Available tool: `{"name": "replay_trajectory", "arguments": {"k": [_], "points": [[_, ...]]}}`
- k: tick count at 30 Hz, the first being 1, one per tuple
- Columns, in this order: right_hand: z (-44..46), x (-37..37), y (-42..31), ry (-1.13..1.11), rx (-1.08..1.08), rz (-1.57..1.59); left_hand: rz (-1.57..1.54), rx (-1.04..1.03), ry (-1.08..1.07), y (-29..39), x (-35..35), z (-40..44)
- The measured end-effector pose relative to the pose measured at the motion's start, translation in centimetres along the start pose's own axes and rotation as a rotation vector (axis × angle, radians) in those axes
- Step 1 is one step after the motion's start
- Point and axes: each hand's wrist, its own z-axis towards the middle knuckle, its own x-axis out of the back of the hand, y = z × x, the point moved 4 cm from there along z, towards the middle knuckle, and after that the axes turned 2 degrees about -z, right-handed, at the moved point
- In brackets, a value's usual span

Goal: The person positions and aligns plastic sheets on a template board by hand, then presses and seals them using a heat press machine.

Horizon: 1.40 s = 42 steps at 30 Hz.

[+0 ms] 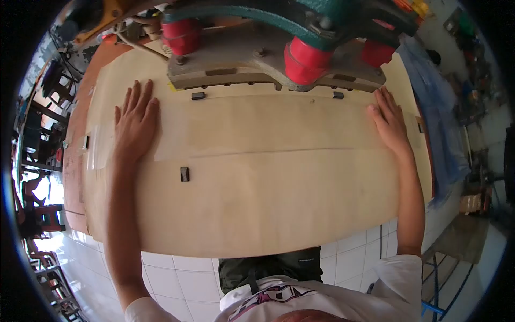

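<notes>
A wide beige sheet covers the table in front of me. My left hand lies flat on its left part, fingers stretched forward and holding nothing. Over on the right, my right hand rests with extended fingers, their tips close to the right end of a metal plate; whether they touch it I cannot tell. Small dark blocks lie on the sheet: one and another near the plate's front edge, and one nearer to me. A straight seam or edge crosses the sheet.
A green machine frame with red cylindrical mounts carries the metal plate over the table's far side. Blue plastic sheeting hangs at the right edge. Reddish-brown table surface shows at left. White floor tiles lie below.
</notes>
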Motion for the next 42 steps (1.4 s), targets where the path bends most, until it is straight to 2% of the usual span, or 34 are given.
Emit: {"name": "replay_trajectory", "arguments": {"k": [42], "points": [[0.01,0.45,-0.68,0.017,0.011,0.042,0.021,0.023,-0.039,-0.06,0.02,0.3]]}}
